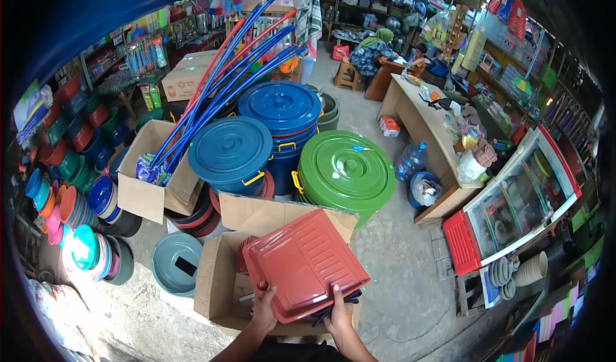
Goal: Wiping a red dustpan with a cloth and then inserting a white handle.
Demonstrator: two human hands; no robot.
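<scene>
Two hands (pixel 263 309) (pixel 340 314) hold one red tray (pixel 305 262)

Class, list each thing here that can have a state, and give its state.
Red tray: gripped by left hand and right hand
Nearer carton: open
Farther carton: open, poles leaning inside
Green tub: lidded
Nearer blue bin: lidded
Farther blue bin: lidded
Water bottle: upright

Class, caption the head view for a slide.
Left hand and right hand hold a red tray over an open cardboard box.
</scene>
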